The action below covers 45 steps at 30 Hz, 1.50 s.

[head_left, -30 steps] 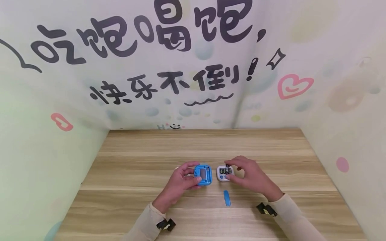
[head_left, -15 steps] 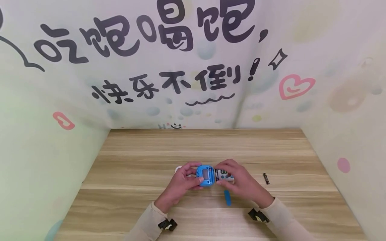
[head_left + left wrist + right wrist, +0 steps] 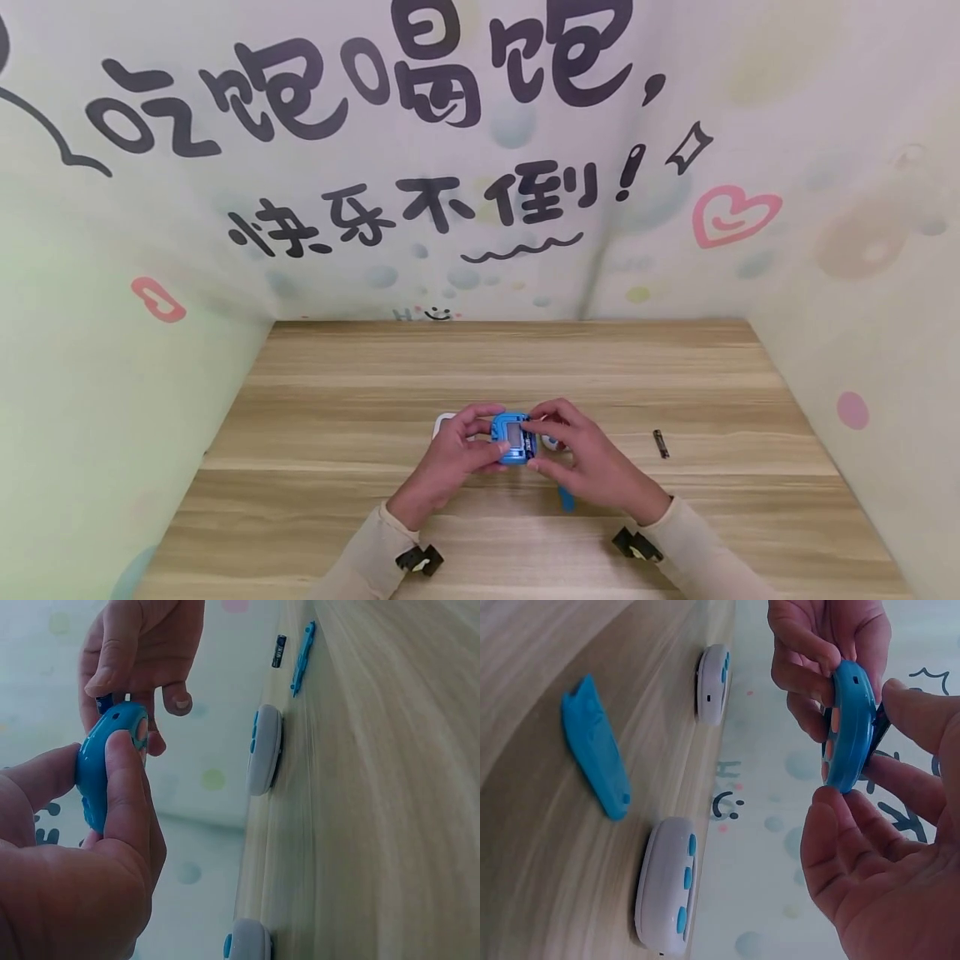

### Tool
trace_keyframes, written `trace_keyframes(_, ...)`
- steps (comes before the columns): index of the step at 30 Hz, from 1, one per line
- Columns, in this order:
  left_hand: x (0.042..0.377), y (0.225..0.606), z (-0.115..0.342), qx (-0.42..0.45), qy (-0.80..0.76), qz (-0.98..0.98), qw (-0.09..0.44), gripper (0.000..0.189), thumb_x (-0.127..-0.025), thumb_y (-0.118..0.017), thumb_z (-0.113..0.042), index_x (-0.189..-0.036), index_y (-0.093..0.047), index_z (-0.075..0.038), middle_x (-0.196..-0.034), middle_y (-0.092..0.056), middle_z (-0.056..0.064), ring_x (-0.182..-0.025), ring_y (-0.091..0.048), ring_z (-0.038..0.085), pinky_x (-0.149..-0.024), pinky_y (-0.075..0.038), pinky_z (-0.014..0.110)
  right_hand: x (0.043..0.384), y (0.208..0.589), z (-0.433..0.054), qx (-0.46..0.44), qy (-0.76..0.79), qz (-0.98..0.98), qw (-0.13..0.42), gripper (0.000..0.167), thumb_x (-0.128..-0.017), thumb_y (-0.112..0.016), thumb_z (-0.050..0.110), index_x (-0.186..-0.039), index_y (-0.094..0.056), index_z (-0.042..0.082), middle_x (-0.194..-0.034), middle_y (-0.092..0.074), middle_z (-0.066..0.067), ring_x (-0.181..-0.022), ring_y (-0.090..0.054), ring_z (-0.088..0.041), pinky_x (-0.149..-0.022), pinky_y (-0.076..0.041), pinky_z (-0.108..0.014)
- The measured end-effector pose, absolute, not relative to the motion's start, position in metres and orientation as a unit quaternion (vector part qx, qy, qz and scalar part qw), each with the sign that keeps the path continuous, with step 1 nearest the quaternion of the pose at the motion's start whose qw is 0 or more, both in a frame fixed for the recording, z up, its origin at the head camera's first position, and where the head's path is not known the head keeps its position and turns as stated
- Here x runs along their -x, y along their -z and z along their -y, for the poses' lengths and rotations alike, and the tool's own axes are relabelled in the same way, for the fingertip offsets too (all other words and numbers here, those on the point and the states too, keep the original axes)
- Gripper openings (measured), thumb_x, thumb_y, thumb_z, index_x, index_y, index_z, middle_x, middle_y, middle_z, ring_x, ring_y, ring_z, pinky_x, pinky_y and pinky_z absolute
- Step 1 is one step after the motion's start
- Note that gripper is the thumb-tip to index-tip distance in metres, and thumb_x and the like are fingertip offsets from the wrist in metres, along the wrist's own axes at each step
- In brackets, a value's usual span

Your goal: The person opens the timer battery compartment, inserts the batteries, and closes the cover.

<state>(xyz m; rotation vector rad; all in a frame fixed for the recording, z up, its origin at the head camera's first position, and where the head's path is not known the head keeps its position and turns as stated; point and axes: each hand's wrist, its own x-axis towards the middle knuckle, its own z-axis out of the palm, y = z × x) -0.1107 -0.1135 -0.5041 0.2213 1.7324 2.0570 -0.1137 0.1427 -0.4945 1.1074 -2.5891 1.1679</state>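
Observation:
My left hand (image 3: 450, 454) grips a blue digital timer (image 3: 513, 427), raised above the table with its back and the uncovered battery slot towards me. A small dark battery (image 3: 530, 446) lies along that slot at the timer's right edge. My right hand (image 3: 600, 462) pinches this battery, fingertips at its far end and thumb at its near end. In the right wrist view the battery (image 3: 880, 729) sits tilted against the timer's back, partly hidden by fingers. The timer's front, with pinkish buttons, faces down.
Under my right hand a white timer (image 3: 667, 885) with blue buttons lies on the table. Another white timer (image 3: 442, 423) is partly hidden behind my left hand. A blue battery cover (image 3: 566, 498) lies nearer me; a loose battery (image 3: 661, 444) lies to the right. Walls enclose the table.
My right hand has carried the battery leftwards, from above the white timer to the blue timer's slot. The loose battery on the right has come into sight. My left hand stays nearly still.

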Motion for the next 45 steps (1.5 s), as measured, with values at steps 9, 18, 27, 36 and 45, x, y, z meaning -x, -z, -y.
trace_keyframes(9, 0.111, 0.504, 0.113, -0.076, -0.745, -0.623, 0.224, 0.058, -0.098, -0.076, -0.010, -0.150, -0.050, -0.005, -0.126, -0.061, 0.012, -0.099, -0.072, 0.019, -0.096, -0.061, 0.059, 0.113, 0.496, -0.140, -0.339, -0.400, 0.851, 0.042, 0.040, -0.095, -0.082, 0.025, -0.132, -0.073, 0.012, -0.135, -0.059, 0.001, -0.111, -0.064, -0.015, -0.082, -0.065, -0.037)
trace_keyframes(18, 0.113, 0.504, 0.114, -0.074, -0.749, -0.621, 0.220, 0.059, -0.098, -0.076, -0.009, -0.150, -0.051, -0.007, -0.125, -0.062, 0.010, -0.098, -0.071, 0.017, -0.096, -0.060, 0.061, 0.122, 0.501, -0.144, -0.313, -0.474, 0.823, -0.005, 0.055, -0.098, -0.078, 0.024, -0.148, -0.059, 0.010, -0.145, -0.063, -0.006, -0.112, -0.068, -0.023, -0.080, -0.065, -0.030)
trace_keyframes(27, 0.115, 0.504, 0.114, -0.083, -0.750, -0.618, 0.219, 0.060, -0.098, -0.077, -0.012, -0.151, -0.049, -0.005, -0.125, -0.061, 0.010, -0.097, -0.070, 0.016, -0.094, -0.063, 0.056, 0.127, 0.510, -0.144, -0.299, -0.502, 0.810, -0.040, 0.054, -0.100, -0.075, 0.022, -0.150, -0.058, 0.010, -0.142, -0.068, -0.009, -0.108, -0.071, -0.015, -0.082, -0.064, -0.028)
trace_keyframes(36, 0.115, 0.505, 0.113, -0.097, -0.751, -0.619, 0.208, 0.057, -0.098, -0.075, -0.007, -0.149, -0.051, 0.000, -0.124, -0.063, 0.013, -0.093, -0.074, 0.016, -0.090, -0.064, 0.055, 0.121, 0.505, -0.139, -0.328, -0.442, 0.835, 0.008, 0.050, -0.102, -0.073, 0.020, -0.147, -0.058, 0.004, -0.135, -0.070, -0.005, -0.104, -0.068, -0.010, -0.080, -0.064, -0.026)
trace_keyframes(45, 0.110, 0.502, 0.108, -0.097, -0.744, -0.633, 0.193, 0.055, -0.095, -0.077, -0.003, -0.146, -0.056, -0.002, -0.125, -0.065, 0.016, -0.089, -0.073, 0.016, -0.091, -0.060, 0.065, 0.121, 0.500, -0.137, -0.264, -0.520, 0.811, -0.044, 0.045, -0.095, -0.081, 0.016, -0.135, -0.061, 0.013, -0.122, -0.073, -0.002, -0.102, -0.070, -0.016, -0.081, -0.064, -0.029)
